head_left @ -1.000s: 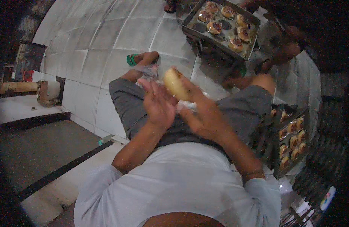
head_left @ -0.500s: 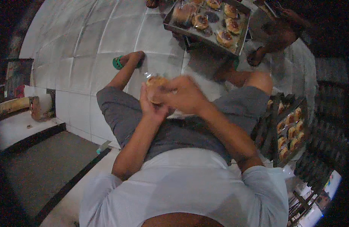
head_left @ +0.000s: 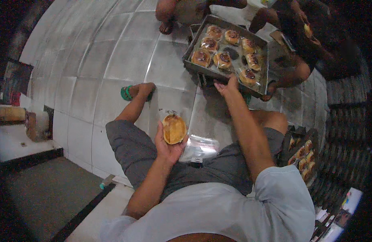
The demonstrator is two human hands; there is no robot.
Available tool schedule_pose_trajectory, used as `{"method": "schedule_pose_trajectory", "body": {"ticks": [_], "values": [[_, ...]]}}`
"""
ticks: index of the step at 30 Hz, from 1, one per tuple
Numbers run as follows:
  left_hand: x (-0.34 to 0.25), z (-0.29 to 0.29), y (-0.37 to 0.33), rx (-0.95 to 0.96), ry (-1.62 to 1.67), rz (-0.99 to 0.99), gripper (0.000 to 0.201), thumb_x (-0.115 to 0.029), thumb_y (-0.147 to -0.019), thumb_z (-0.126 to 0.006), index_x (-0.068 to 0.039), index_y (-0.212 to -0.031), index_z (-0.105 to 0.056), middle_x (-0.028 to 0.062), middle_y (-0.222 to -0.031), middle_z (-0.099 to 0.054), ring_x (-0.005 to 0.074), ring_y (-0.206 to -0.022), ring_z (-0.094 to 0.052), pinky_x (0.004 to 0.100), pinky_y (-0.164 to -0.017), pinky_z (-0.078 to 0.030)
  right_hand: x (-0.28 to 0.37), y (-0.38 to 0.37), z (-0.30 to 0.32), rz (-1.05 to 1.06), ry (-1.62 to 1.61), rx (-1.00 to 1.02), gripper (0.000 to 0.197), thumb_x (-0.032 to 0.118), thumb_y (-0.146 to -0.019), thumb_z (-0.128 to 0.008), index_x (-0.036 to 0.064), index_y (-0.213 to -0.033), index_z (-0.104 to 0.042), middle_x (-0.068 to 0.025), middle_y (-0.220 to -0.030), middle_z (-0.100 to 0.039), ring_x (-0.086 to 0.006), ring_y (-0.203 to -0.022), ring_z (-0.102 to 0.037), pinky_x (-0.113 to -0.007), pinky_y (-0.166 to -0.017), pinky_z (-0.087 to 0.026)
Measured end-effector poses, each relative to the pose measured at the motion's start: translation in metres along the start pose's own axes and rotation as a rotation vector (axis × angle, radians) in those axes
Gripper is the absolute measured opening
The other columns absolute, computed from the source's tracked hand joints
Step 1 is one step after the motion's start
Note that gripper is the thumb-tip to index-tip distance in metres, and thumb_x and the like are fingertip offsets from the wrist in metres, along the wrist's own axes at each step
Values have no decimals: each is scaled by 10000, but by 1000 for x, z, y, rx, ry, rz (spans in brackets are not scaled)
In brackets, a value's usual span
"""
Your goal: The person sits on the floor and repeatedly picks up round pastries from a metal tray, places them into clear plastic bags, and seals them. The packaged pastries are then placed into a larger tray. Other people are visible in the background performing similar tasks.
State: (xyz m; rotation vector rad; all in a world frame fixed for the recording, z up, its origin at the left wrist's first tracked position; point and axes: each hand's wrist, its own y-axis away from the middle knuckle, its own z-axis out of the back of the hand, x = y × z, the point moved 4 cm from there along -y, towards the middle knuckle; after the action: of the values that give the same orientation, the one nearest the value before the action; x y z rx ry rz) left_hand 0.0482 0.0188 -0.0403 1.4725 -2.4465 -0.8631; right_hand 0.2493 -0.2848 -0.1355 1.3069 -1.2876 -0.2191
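Note:
My left hand is closed around a round golden bun in clear plastic, held above my lap. In front of me to the right is a dark metal tray with several wrapped buns on it, such as a swirl-topped bun. My right arm is stretched forward, and my right hand grips the tray's near rim, with some fingers hidden under it. A stack of clear plastic bags lies on my lap, right of the held bun.
Another tray of buns stands low by my right knee. Beyond the tray, another person's hand holds something yellowish, and a further person's leg shows at the top. A dark step edge runs along the left.
My right hand has left the bun and gone forward to the tray's rim. The left hand keeps the bun, now upright. My view has shifted, showing more of the tray and the people beyond.

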Motion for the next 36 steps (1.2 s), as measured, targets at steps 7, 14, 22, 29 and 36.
{"method": "schedule_pose_trajectory", "body": {"ticks": [7, 14, 22, 29, 36], "values": [[6, 11, -5, -73, 3, 28, 647, -681, -962, -528, -209, -1402, -579, 56, -1386, -614, 294, -1256, -581, 542, -1006, -476, 54, 132, 65, 327, -137, 82, 540, 501, -873, -664, 82, -1202, -582, -134, -1202, -613, -352, -1100, -624, -589, -939, -530], [-14, 14, -4, 143, -63, -16, 676, -631, -930, -632, -180, -1429, -562, 66, -1424, -602, 323, -1312, -559, 563, -1037, -493, 111, 327, 197, 490, -289, -2, 383, 524, -836, -686, 174, -971, -605, -66, -1045, -619, -279, -1036, -574, -460, -914, -494], [-2, 18, 2, 175, -118, 160, 698, -629, -939, -630, -162, -1452, -551, 71, -1453, -597, 325, -1330, -559, 564, -1031, -513, 134, 392, 542, 910, -327, -414, 357, 338, -785, -679, 108, -1052, -624, -71, -1007, -627, -265, -891, -616, -433, -803, -529], [8, 2, 12, 141, -242, 238, 668, -641, -953, -592, -181, -1437, -564, 56, -1435, -611, 313, -1318, -571, 563, -1044, -502, 134, 411, 753, 822, -369, -467, 292, 340, -848, -660, 121, -1033, -606, -43, -942, -626, -249, -853, -623, -439, -780, -557], [16, -38, 36, 172, -345, 283, 658, -623, -934, -633, -187, -1423, -574, 41, -1432, -613, 299, -1319, -573, 539, -1063, -493, 144, 377, 811, 919, -291, -579, 446, 528, -910, -658, 110, -1065, -656, -52, -920, -634, -313, -839, -615, -458, -840, -534]]}}
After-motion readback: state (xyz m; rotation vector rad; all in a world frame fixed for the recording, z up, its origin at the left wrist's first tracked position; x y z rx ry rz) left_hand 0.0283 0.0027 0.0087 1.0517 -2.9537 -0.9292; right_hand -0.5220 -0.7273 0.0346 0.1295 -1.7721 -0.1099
